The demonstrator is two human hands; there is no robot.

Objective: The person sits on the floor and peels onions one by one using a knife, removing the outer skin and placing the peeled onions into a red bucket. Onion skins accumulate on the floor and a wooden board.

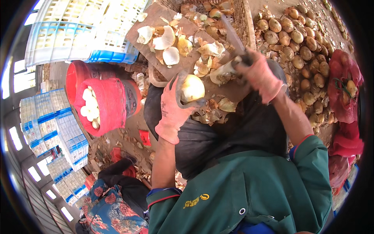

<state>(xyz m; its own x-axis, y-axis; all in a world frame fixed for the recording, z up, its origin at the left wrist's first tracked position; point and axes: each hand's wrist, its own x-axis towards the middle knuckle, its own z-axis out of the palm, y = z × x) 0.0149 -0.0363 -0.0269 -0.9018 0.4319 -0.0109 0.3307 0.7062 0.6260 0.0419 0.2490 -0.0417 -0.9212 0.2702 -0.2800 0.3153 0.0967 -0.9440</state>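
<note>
A pale, largely peeled onion (192,88) rests in my left hand (173,108), which wears a pink glove with dark grey palm and fingers. In a matching glove, my right hand (260,73) is closed around the handle of a knife (232,32), whose blade points up and away from me. Beneath both hands lies a worn board (163,17) strewn with onion skins (210,48) and cut onion pieces (171,56). More papery skins (228,104) lie near my lap, close to the onion. My right fingers are partly blurred.
Left stands a red mesh bag (109,105) of peeled onions (91,108), beside a red bucket (76,77). Stacked plastic crates (111,54) rise behind. Unpeeled onions (298,36) heap on the right floor, near a mesh sack (340,108). A person in floral clothing (112,210) is at lower left.
</note>
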